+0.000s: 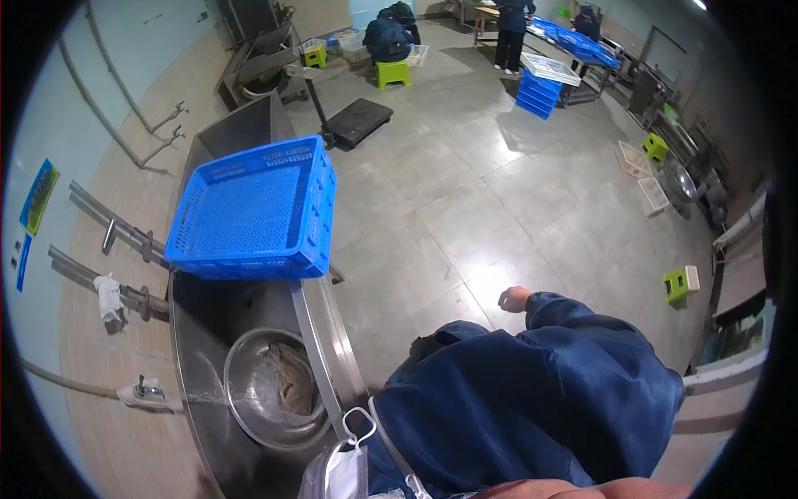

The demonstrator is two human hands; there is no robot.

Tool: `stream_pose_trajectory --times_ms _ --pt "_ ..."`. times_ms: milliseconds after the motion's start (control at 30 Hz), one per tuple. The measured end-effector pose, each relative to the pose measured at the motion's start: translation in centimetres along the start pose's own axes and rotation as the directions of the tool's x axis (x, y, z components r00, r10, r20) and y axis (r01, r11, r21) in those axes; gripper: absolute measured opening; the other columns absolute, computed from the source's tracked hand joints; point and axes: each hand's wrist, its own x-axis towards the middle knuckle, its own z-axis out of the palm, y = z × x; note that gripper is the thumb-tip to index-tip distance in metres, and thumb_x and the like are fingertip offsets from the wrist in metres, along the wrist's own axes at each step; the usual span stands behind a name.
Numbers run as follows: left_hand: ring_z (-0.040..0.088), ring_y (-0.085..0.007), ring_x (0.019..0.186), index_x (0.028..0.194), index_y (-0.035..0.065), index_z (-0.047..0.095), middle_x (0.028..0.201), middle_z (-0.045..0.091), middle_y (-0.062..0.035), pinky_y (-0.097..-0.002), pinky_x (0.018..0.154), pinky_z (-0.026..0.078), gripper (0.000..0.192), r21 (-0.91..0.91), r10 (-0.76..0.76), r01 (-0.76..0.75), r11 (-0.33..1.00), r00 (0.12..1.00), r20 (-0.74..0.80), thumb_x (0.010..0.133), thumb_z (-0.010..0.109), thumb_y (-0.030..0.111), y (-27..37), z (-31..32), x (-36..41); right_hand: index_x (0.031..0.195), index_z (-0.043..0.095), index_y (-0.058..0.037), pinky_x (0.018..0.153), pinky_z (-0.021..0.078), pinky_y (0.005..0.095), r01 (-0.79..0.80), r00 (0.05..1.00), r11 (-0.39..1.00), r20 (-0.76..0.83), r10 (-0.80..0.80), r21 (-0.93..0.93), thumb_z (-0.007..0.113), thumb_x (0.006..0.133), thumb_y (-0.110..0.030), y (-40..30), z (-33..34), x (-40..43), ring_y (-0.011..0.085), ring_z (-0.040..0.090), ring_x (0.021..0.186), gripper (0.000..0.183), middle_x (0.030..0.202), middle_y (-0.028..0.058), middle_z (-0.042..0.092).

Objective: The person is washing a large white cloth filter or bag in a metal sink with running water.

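Observation:
My right hand (514, 299) hangs over the tiled floor in front of my navy jacket (530, 393), its fingers loosely curled, and nothing shows in it. My left hand is out of view. To the left, a round metal basin (240, 380) sits in a stainless steel sink trough (209, 337). Brownish, wet-looking fabric (293, 380) lies inside the basin. Water streams into it from a wall tap (148, 390). Blue perforated plastic crates (249, 212), apparently stacked, rest across the trough farther along. A face mask (343, 471) hangs at the lower edge.
Ahead on the floor stands a platform scale (358, 123). A person (388, 37) sits on a green stool (393, 75); another person (512, 31) stands by a table near stacked blue crates (537, 93). A green-and-white stool (679, 285) is at the right. Pipes (118, 234) jut from the left wall.

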Motion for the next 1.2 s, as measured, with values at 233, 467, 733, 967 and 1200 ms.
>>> stream_pose_trajectory --times_ms 233,467,733,967,1200 --pt "0.062 -0.0249 0.086 0.087 0.0041 0.064 0.088 0.064 -0.0118 -0.0352 0.079 0.048 0.013 0.041 0.042 -0.043 0.998 0.998 0.037 0.082 0.056 0.013 0.6 0.4 0.5 0.098 0.069 -0.0163 0.083 0.0481 0.0374 -0.060 0.998 0.988 0.000 0.061 0.144 0.056 0.074 -0.024 -1.2 0.6 -3.5 0.0295 0.061 0.093 0.027 0.097 0.0124 0.067" --pt "0.062 -0.0261 0.087 0.084 0.0045 0.066 0.088 0.065 -0.0124 -0.0361 0.080 0.048 0.013 0.086 0.082 -0.089 0.992 0.994 0.072 0.081 0.056 0.013 0.0 0.4 1.1 0.099 0.069 -0.0170 0.084 0.0480 0.0373 -0.191 0.981 0.972 0.059 0.185 0.140 0.057 0.075 -0.025 3.6 4.8 -7.2 0.0280 0.061 0.096 0.028 0.100 0.0096 0.066" --pt "0.063 -0.0276 0.088 0.081 0.0048 0.068 0.087 0.066 -0.0131 -0.0372 0.080 0.049 0.015 0.747 0.325 -0.438 0.501 0.894 0.307 0.081 0.056 0.014 -7.2 -1.1 -1.2 0.099 0.068 -0.0102 0.071 0.0530 0.0304 -0.056 0.994 0.976 0.099 0.035 0.211 0.063 0.077 -0.024 7.0 8.2 -7.2 0.0181 0.067 0.075 0.027 0.081 0.0083 0.070" --pt "0.057 -0.0407 0.086 0.092 0.0018 0.060 0.094 0.061 -0.0214 -0.0470 0.075 0.045 0.032 -0.112 -0.165 0.149 0.982 0.976 -0.143 0.091 0.039 0.026 -5.3 -1.1 -3.5 0.101 0.066 -0.0072 0.075 0.0521 0.0326 0.130 0.970 0.991 0.208 -0.126 -0.007 0.067 0.076 -0.024 12.5 9.8 2.0 0.0234 0.067 0.080 0.030 0.085 0.0111 0.069" --pt "0.057 -0.0429 0.083 0.093 0.0039 0.059 0.091 0.062 -0.0211 -0.0523 0.070 0.044 0.039 -0.192 -0.169 0.143 0.971 0.977 -0.127 0.092 0.034 0.033 -5.1 -1.8 -3.6 0.102 0.065 -0.0070 0.066 0.0502 0.0345 0.143 0.984 0.974 0.127 -0.122 -0.174 0.054 0.079 -0.021 -7.0 0.3 -1.1 0.0206 0.065 0.071 0.029 0.078 0.0103 0.068"
